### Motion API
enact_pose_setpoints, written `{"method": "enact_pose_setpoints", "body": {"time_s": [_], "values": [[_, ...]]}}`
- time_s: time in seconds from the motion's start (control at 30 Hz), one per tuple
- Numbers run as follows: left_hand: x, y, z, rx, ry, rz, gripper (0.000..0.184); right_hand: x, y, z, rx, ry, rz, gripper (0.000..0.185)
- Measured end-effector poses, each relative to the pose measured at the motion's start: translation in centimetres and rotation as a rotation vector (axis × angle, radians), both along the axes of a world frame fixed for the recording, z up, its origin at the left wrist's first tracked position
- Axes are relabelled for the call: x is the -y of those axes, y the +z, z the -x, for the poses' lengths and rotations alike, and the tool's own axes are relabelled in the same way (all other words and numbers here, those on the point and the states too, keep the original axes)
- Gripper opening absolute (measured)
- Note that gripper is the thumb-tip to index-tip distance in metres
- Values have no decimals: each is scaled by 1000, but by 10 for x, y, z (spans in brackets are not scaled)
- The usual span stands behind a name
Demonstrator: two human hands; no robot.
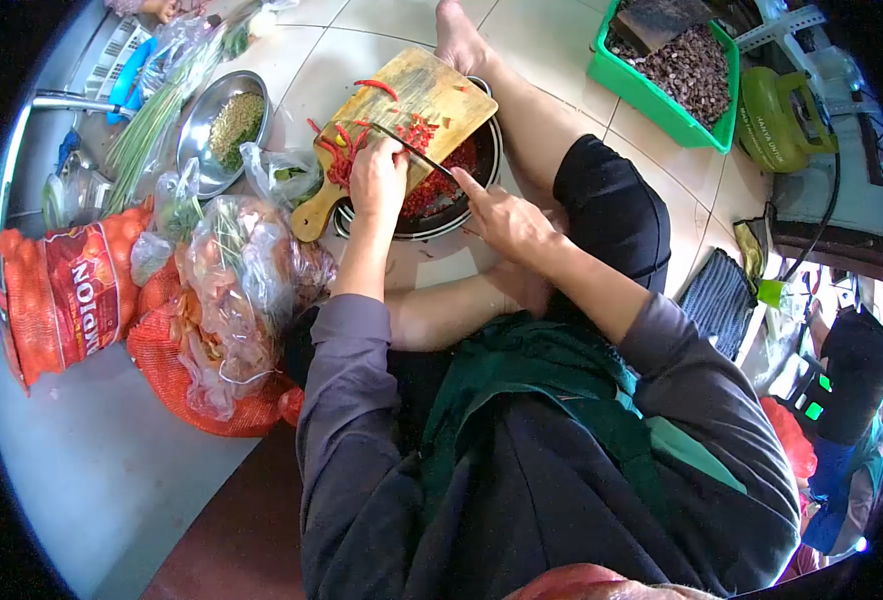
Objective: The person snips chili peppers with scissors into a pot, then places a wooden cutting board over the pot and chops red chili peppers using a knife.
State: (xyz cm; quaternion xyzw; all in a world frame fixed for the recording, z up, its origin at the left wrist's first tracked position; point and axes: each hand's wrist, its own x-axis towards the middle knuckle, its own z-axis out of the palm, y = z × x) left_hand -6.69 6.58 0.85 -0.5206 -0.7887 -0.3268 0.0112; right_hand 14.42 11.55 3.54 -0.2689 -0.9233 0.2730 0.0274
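Note:
A wooden cutting board (pixel 411 85) with a handle lies across a round pot (pixel 493 165) that holds chopped red chillies. Whole and cut red chillies (pixel 416 133) are on the board. My left hand (pixel 378 180) is closed over chillies at the board's left part, its fingertips pressed together near the blade. With my right hand (pixel 506 215) I grip a knife (pixel 411 148), the index finger stretched along it. The dark blade slants up and left over the board, its tip near my left fingers.
A metal bowl (pixel 189 150) of chopped food, green stalks (pixel 161 120), plastic bags (pixel 241 260) and a red net sack (pixel 76 290) are on the left. A green crate (pixel 606 75) and a green gas cylinder (pixel 761 125) stand at upper right. Another person's hand (pixel 159 8) shows at upper left.

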Motion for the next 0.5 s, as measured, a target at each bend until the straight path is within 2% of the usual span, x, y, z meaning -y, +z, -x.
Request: {"method": "enact_pose_setpoints", "body": {"time_s": [0.1,0.2,0.37,0.4,0.5], "values": [[0,-1,-1,6,2,2,10,-3,-3,34,62,-32,-16,57],[1,2,-3,-37,33,3,10,-15,-10,47,-111,3,-38,54],[7,-3,3,19,51,-29,15,-9,5,8,-177,68,-68,54],[8,0,2,34,40,-18,15,-5,0,1,-191,130,-263,56],[6,2,4,36,26,-24,14,2,-8,11,-24,48,-99,58]]}}
